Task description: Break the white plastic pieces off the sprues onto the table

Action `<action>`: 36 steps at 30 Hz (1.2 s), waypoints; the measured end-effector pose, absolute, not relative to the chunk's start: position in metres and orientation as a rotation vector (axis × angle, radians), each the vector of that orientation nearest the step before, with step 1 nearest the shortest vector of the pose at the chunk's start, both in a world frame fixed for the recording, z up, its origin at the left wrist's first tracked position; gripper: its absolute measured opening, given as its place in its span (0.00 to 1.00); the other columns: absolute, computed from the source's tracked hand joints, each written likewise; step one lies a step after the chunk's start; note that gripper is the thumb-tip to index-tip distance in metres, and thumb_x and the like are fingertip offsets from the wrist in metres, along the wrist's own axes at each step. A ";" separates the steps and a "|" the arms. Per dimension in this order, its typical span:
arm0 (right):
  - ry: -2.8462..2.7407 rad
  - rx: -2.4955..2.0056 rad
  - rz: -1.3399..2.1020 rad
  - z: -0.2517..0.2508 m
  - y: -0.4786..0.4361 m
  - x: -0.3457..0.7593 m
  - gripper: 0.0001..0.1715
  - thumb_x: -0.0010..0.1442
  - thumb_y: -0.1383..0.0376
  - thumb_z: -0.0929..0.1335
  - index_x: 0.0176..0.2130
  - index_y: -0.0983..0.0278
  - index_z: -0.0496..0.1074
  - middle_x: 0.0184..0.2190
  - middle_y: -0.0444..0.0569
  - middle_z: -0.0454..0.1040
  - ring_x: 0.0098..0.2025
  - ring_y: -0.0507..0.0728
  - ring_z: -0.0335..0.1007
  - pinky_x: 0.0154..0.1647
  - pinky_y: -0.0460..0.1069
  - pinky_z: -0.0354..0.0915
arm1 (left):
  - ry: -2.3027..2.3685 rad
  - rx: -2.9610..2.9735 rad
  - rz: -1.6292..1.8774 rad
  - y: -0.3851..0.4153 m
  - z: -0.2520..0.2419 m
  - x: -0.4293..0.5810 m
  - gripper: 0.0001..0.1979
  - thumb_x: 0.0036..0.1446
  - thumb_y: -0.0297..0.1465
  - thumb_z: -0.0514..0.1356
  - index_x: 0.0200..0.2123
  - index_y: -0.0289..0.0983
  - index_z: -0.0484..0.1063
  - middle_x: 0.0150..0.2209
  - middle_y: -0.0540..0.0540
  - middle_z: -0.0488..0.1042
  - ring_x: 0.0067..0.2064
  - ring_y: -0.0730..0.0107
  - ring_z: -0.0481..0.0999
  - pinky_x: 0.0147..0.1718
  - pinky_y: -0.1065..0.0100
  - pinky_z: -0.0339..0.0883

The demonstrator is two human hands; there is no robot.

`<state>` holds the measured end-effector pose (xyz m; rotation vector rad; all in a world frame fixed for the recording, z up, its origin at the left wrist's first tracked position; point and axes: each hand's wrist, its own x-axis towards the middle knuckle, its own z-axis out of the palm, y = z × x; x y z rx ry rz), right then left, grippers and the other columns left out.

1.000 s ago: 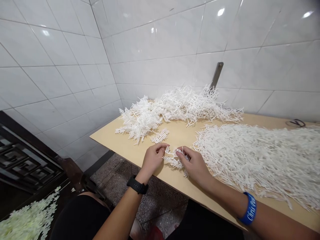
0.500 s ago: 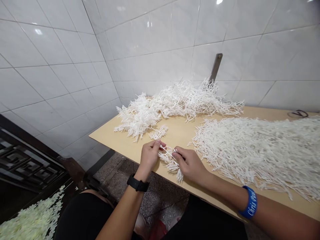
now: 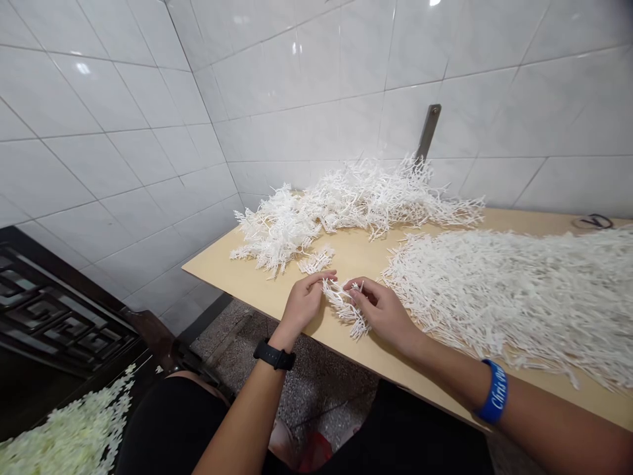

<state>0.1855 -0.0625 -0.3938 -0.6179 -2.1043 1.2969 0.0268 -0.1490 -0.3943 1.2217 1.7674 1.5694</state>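
A white branched plastic sprig (image 3: 346,309) is between my hands, just above the table's front edge. My right hand (image 3: 388,315) pinches its stem end between thumb and fingers, and short white tips stick out above the pinch. My left hand (image 3: 302,302), wearing a black watch, has its fingers stretched out beside the sprig's left end. Whether those fingers touch the sprig is hard to make out. Just beyond my left hand a small white sprig (image 3: 316,260) lies on the table (image 3: 353,253).
A tangled heap of white sprigs (image 3: 366,198) lies along the tiled wall. Loose white stem pieces (image 3: 514,297) spread over the table's right side. A metal bar (image 3: 428,132) stands at the back. Pale yellow-green petals (image 3: 69,429) lie low on the left, by a dark carved chair (image 3: 64,310).
My left fingers have gone from pinching the sprig to stretched out. The sprig has risen slightly, and my right hand has shifted a little right, still pinching it.
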 end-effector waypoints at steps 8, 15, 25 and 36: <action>-2.126 -0.585 1.227 -0.392 -0.064 0.186 0.13 0.63 0.61 0.62 0.40 0.62 0.73 0.37 0.50 0.77 0.37 0.57 0.70 0.39 0.51 0.63 | 1.690 1.192 1.488 -0.153 -0.388 0.029 0.19 0.60 0.43 0.54 0.39 0.37 0.79 0.43 0.41 0.79 0.46 0.59 0.76 0.45 0.63 0.67; -2.218 -0.409 1.166 -0.395 -0.066 0.186 0.14 0.64 0.64 0.60 0.43 0.62 0.73 0.41 0.52 0.77 0.42 0.59 0.72 0.44 0.52 0.64 | 1.588 1.244 1.404 -0.155 -0.379 0.032 0.13 0.49 0.41 0.64 0.31 0.39 0.81 0.33 0.43 0.80 0.39 0.58 0.77 0.40 0.64 0.68; -2.529 -0.289 1.132 -0.394 -0.076 0.187 0.14 0.66 0.61 0.57 0.29 0.61 0.61 0.23 0.44 0.66 0.25 0.53 0.61 0.29 0.47 0.54 | 1.639 0.854 1.853 -0.152 -0.388 0.023 0.14 0.51 0.41 0.63 0.25 0.34 0.77 0.29 0.45 0.75 0.32 0.70 0.72 0.34 0.69 0.66; -2.280 -0.484 1.292 -0.392 -0.076 0.188 0.15 0.65 0.57 0.60 0.33 0.63 0.67 0.23 0.42 0.65 0.25 0.52 0.59 0.27 0.47 0.54 | 1.667 1.045 1.664 -0.148 -0.402 0.021 0.19 0.52 0.35 0.63 0.48 0.36 0.76 0.37 0.41 0.79 0.35 0.65 0.76 0.35 0.66 0.69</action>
